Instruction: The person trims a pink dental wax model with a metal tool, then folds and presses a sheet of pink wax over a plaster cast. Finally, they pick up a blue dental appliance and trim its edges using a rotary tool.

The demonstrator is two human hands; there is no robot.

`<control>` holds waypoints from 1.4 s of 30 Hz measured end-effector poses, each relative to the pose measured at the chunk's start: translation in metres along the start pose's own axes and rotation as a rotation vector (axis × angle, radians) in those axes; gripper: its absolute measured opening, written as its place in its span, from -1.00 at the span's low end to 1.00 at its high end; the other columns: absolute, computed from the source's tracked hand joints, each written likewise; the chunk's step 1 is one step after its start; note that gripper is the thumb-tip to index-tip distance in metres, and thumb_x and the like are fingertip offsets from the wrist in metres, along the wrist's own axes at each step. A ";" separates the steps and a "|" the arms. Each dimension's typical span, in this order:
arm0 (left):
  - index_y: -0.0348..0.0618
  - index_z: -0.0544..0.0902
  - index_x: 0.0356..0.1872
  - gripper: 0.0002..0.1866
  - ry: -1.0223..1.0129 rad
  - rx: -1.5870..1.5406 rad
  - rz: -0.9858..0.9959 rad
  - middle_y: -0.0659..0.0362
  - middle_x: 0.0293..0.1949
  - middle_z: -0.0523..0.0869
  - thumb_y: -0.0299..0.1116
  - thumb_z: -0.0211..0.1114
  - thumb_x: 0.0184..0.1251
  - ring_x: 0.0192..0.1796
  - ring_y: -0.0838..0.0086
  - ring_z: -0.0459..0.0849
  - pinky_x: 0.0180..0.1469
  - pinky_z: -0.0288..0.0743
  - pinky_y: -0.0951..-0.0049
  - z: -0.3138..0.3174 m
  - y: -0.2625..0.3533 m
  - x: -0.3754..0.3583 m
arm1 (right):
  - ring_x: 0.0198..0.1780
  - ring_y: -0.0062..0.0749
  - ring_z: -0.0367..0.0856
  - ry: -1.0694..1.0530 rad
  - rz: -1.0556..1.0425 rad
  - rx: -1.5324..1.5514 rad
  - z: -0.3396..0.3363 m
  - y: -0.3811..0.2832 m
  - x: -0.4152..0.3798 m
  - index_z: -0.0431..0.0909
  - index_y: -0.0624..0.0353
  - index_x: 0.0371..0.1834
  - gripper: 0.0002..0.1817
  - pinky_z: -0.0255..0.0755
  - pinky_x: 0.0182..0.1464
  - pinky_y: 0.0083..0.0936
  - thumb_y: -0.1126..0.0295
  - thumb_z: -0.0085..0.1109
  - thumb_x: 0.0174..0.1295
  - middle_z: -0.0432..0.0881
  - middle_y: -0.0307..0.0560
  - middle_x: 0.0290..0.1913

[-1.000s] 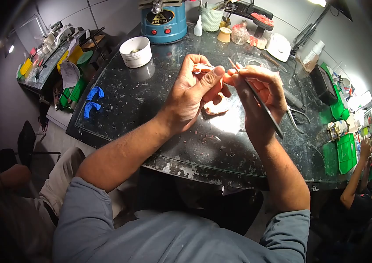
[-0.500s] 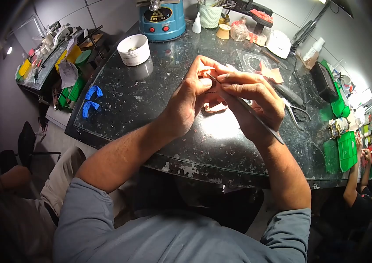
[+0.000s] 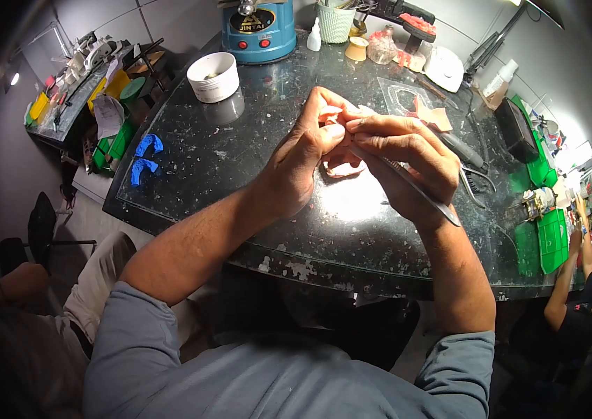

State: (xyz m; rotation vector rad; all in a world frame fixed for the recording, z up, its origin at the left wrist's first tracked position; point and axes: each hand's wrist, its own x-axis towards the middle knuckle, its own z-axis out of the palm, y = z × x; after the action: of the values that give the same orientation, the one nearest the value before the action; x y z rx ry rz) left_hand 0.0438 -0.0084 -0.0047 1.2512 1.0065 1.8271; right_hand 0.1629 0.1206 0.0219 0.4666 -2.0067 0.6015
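My left hand (image 3: 301, 150) is closed around a small pink piece (image 3: 329, 112), mostly hidden by the fingers; it looks like dental wax. Pen-fashion, my right hand (image 3: 411, 157) grips a slim metal carving tool (image 3: 423, 194), whose handle slants back past the wrist. Its working tip meets the pink piece between both hands, though fingers cover the exact contact. Just below the hands, a pink curved piece (image 3: 343, 167) lies on the dark worktop (image 3: 275, 237) beside a bright patch of light.
Two blue arch-shaped pieces (image 3: 145, 167) lie at left. Behind them stand a white tub (image 3: 213, 82) and a blue JINTAI machine (image 3: 260, 35). Pink sheet scraps (image 3: 433, 115), pliers (image 3: 472, 185) and green trays (image 3: 552, 241) are at right. Other people sit on both sides.
The tool's handle end has swung slightly right and down with my right hand. My left thumb has shifted over the pink piece. A person's hands at far right have moved up.
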 end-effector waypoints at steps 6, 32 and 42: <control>-0.11 0.21 0.07 -0.67 -0.067 0.065 0.078 0.21 -0.21 0.46 -0.08 -0.17 0.57 -0.20 0.68 0.46 -0.13 0.41 0.61 -0.003 -0.004 -0.002 | -0.12 -0.28 0.76 0.025 0.001 -0.047 0.004 0.001 -0.005 0.68 0.27 -0.34 -0.87 0.67 -0.09 -0.46 0.62 0.41 0.03 0.74 -0.02 -0.19; -0.18 0.23 0.06 -0.67 0.059 0.028 0.053 0.11 -0.10 0.50 -0.15 -0.12 0.48 -0.17 0.61 0.52 -0.04 0.49 0.52 0.001 -0.002 0.001 | -0.03 -0.30 0.74 0.072 0.093 0.148 0.011 0.001 -0.007 0.64 0.28 -0.29 -0.87 0.62 -0.01 -0.45 0.65 0.36 0.11 0.73 0.00 -0.13; -0.16 0.23 0.04 -0.67 -0.012 0.243 0.134 0.13 -0.09 0.49 -0.09 -0.19 0.61 -0.13 0.62 0.51 -0.04 0.49 0.54 -0.005 -0.006 -0.001 | -0.13 -0.25 0.75 -0.011 -0.045 -0.022 0.006 0.009 -0.005 0.63 0.29 -0.33 -0.89 0.66 -0.13 -0.46 0.64 0.34 0.09 0.70 0.02 -0.17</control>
State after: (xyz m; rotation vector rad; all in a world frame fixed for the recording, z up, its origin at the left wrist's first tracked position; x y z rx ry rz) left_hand 0.0401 -0.0075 -0.0113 1.5049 1.1909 1.8351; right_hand 0.1566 0.1249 0.0127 0.5008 -2.0062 0.5495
